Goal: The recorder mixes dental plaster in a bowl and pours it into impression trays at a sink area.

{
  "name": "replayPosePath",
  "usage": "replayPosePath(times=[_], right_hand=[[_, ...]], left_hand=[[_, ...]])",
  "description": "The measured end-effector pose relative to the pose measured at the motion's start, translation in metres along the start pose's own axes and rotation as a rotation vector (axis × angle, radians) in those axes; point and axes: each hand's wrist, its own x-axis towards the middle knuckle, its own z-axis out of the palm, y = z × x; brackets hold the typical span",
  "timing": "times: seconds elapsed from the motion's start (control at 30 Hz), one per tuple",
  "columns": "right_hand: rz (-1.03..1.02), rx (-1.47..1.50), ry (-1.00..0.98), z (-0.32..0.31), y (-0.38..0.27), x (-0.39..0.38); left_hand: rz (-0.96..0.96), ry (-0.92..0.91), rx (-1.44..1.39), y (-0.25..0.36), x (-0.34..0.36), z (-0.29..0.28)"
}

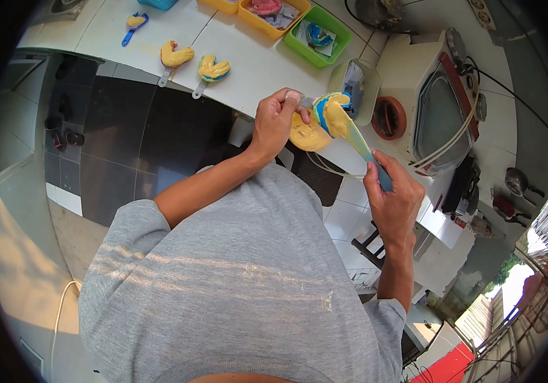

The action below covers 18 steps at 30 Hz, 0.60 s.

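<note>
My left hand (278, 119) pinches the grey metal handle of a dental impression tray (320, 115), which carries blue material topped with yellow paste. In my right hand (394, 191) is a blue-green mixing spatula (363, 149), its blade coated in yellow. The blade's far end meets the paste on the tray. Just below the tray lies a round mass of yellow paste (309, 135); whether a bowl holds it I cannot tell. Two other paste-loaded trays, one at the left (175, 56) and one beside it (213, 69), rest on the white counter.
A blue-handled tool (134, 27) with yellow paste lies at the counter's far left. Along the back stand a yellow basket (261, 22), a green basket (303, 48) and a pale green container (372, 96). A reddish-brown round dish (389, 118) sits beside a white oven-like appliance (412, 83).
</note>
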Motion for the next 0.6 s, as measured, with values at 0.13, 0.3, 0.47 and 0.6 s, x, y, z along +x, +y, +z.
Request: replayPosePath(times=[0.13, 0.3, 0.47, 0.6], right_hand=[[-0.032, -0.021, -0.002, -0.0005, -0.0024, 0.0017], [-0.025, -0.028, -0.003, 0.0005, -0.0046, 0.0034], [-0.016, -0.034, -0.014, -0.0001, -0.0079, 0.0055], [-0.037, -0.025, 0.004, 0.0018, -0.0086, 0.0063]], left_hand=[[0.043, 0.013, -0.021, -0.0057, 0.0023, -0.0022], [0.029, 0.018, -0.028, -0.0021, 0.0016, -0.003], [-0.013, 0.008, -0.026, 0.0003, 0.001, -0.0048], [-0.006, 0.012, -0.026, -0.0015, 0.0015, -0.0061]])
